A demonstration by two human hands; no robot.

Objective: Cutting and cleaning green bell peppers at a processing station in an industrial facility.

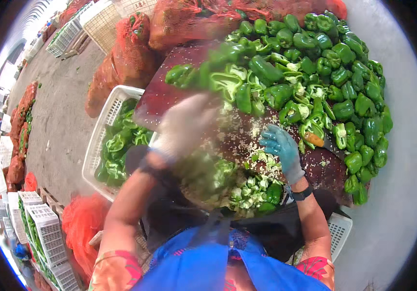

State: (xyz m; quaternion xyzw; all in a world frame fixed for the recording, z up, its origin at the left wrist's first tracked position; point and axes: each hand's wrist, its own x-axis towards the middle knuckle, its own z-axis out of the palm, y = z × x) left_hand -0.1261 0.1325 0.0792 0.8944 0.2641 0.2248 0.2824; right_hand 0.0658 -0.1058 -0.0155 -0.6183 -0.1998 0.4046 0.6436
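Observation:
My left hand (186,121), in a pale work glove, is smeared by motion over the left part of the dark red tabletop (157,99); its fingers and anything in them cannot be made out. A blurred green pepper piece (203,75) shows just beyond it. My right hand (283,150), in a glove with blue-green fingers, rests with fingers stretched out beside scattered pale seeds (261,160). Right of it lies a knife (314,139) with an orange handle, against a halved green bell pepper (310,128). Pepper cores (254,189) are heaped near my lap.
Whole green bell peppers (342,63) form a large pile at the far right of the table. A white plastic crate (94,145) with cut peppers stands at the left. Red mesh sacks (130,53) lean beyond it. More crates (46,225) stand on the concrete floor (55,126).

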